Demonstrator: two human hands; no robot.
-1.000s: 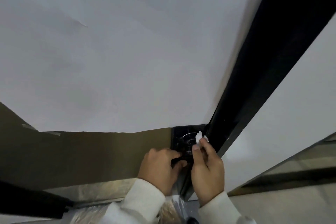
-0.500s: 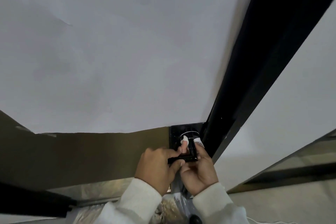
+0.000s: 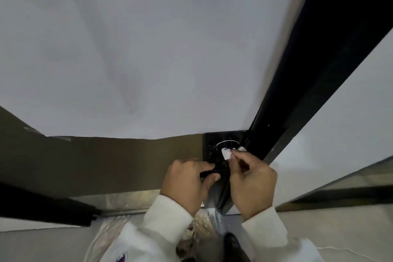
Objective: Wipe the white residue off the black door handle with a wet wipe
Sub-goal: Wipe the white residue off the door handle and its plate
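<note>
Both hands (image 3: 187, 183) (image 3: 252, 181) at door handle (image 3: 214, 171), wet wipe (image 3: 227, 152) beside black frame edge (image 3: 276, 112).

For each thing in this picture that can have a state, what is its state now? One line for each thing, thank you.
Left hand: closed around the free end of the door handle.
Right hand: pinching the wet wipe at the fingertips.
Wet wipe: crumpled, pressed at the handle base.
Door handle: black, held; residue too small to judge.
Handle plate: black, with small white specks.
</note>
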